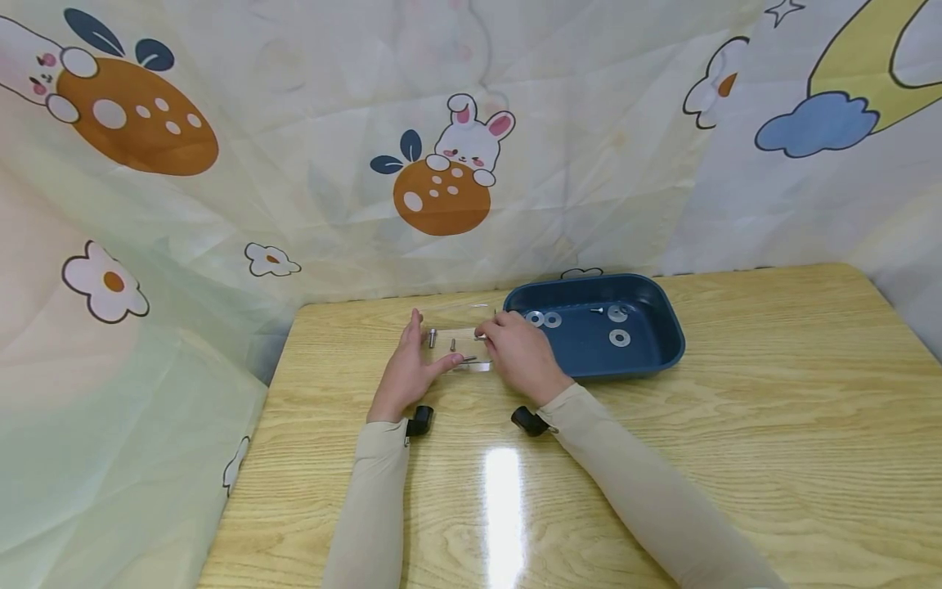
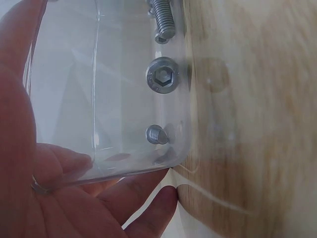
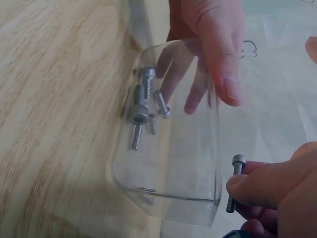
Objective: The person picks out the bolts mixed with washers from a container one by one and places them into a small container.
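Observation:
A clear plastic box stands on the table with several silver socket-head screws of different sizes inside. My left hand grips the box's left end, its thumb along the front rim and its fingers round the end wall. Between the thumb and fingers of my right hand a long socket-head screw is pinched, nearly upright in the right wrist view. That screw is at the box's right end, close to the rim and apart from the other screws. The left wrist view shows a large screw head inside the box.
A dark blue tray stands right of the box, close behind my right hand. Several flat washers and a small screw lie in it. A patterned cloth hangs behind the wooden table.

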The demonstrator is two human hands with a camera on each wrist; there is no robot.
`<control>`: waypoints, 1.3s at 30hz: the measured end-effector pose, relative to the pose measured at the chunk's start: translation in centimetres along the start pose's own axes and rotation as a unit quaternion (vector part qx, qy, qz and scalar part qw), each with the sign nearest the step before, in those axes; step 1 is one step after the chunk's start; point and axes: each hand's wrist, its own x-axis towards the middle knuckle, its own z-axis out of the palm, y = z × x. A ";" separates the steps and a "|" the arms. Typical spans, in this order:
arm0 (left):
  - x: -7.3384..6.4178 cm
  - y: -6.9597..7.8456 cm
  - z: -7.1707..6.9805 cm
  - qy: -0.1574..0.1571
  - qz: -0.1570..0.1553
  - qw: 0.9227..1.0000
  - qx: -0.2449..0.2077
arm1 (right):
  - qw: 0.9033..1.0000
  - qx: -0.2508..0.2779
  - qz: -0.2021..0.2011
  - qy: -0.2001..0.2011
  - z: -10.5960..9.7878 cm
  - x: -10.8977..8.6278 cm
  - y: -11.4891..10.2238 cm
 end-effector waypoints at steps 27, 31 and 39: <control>0.0 -0.2 0.1 0.002 0.005 1.000 -0.003 | 0.998 -0.036 -0.022 -0.048 0.4 0.8 0.0; 0.1 -0.2 0.1 0.003 0.005 1.000 -0.005 | 0.998 -0.037 -0.021 -0.053 0.4 0.9 0.0; 0.1 0.0 0.1 0.005 0.007 1.000 0.004 | 0.998 -0.029 -0.006 -0.060 0.4 0.9 0.0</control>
